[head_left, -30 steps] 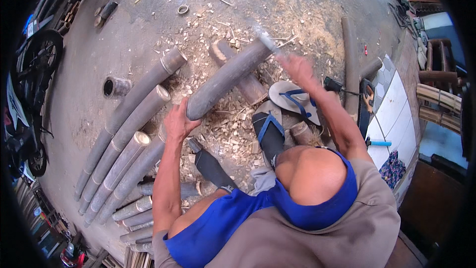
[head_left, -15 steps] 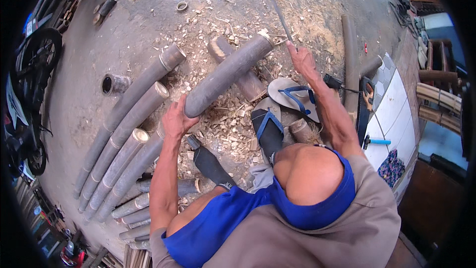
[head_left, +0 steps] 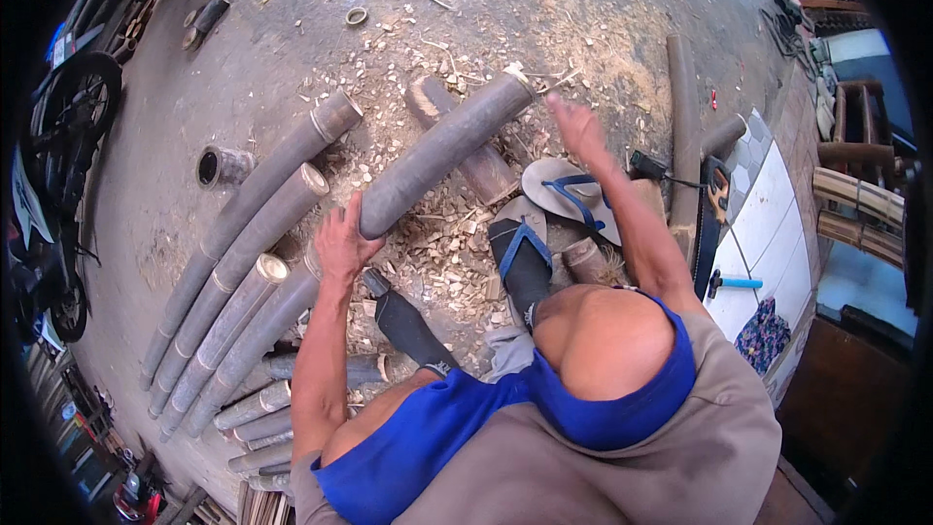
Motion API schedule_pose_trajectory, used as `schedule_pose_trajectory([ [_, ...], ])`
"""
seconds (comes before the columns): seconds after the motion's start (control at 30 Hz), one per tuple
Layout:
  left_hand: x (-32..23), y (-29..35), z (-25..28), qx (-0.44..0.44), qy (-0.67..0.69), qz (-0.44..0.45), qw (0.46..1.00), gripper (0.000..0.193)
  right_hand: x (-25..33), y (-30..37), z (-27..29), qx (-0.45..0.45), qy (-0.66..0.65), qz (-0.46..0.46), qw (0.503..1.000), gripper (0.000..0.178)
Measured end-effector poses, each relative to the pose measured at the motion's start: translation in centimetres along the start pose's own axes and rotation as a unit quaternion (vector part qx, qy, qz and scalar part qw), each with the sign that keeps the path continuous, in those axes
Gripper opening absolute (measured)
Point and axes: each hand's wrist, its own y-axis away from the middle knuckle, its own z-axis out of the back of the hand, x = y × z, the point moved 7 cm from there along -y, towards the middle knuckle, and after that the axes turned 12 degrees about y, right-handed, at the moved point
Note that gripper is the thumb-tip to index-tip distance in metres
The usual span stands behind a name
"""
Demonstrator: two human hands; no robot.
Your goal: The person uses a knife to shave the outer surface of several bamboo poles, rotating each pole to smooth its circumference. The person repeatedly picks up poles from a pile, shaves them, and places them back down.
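A thick grey-brown bamboo pole (head_left: 447, 151) slants away from me, its far part resting across a shorter bamboo piece (head_left: 486, 170) on the floor. My left hand (head_left: 340, 243) grips the pole's near end, fingers at its side and rim. Just right of the pole's pale cut far end, my right hand (head_left: 580, 131) is raised and closed. It is smeared by motion, and the long knife it holds in the earlier frame barely shows now. Pale wood chips (head_left: 457, 253) lie around the pole and my feet.
More bamboo poles (head_left: 233, 224) lie side by side on my left, near a short bamboo ring piece (head_left: 224, 166). Sandals (head_left: 573, 196), a handsaw (head_left: 717, 190) and a blue-handled hammer (head_left: 739, 283) are on the right. A bicycle-like wheel (head_left: 87, 102) stands far left.
My right hand has swung slightly left and nearer the pole's far end, and the knife's blade has blurred from sight. The pole and my left hand have hardly moved.
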Motion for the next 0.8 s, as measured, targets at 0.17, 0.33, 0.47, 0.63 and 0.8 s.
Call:
schedule_pose_trajectory([
  [0.17, 1.6, 0.1, 0.4, 0.069, 0.040, 0.049, 0.996, 0.104, 5.9, 6.1, -0.3, 0.045, 0.154, 0.167, 0.973, 0.081],
  [0.33, 0.1, -0.6, 1.1, 0.081, 0.054, 0.068, 0.993, 0.101, 1.2, 1.1, 0.2, 0.021, 0.053, 0.063, 0.996, 0.078],
  [0.47, 0.2, 1.3, 0.8, -0.010, -0.013, 0.026, 1.000, 0.100, 4.3, 4.9, -1.5, 0.038, 0.148, 0.152, 0.977, 0.079],
  [0.63, 1.2, 0.2, 1.0, 0.051, 0.027, 0.052, 0.997, 0.098, 2.7, 2.2, 0.4, -0.014, -0.018, 0.056, 0.998, 0.084],
  [0.8, 1.1, -0.2, 0.6, 0.081, 0.066, 0.044, 0.994, 0.099, -0.1, 1.4, -0.2, -0.001, -0.007, -0.001, 1.000, 0.081],
])
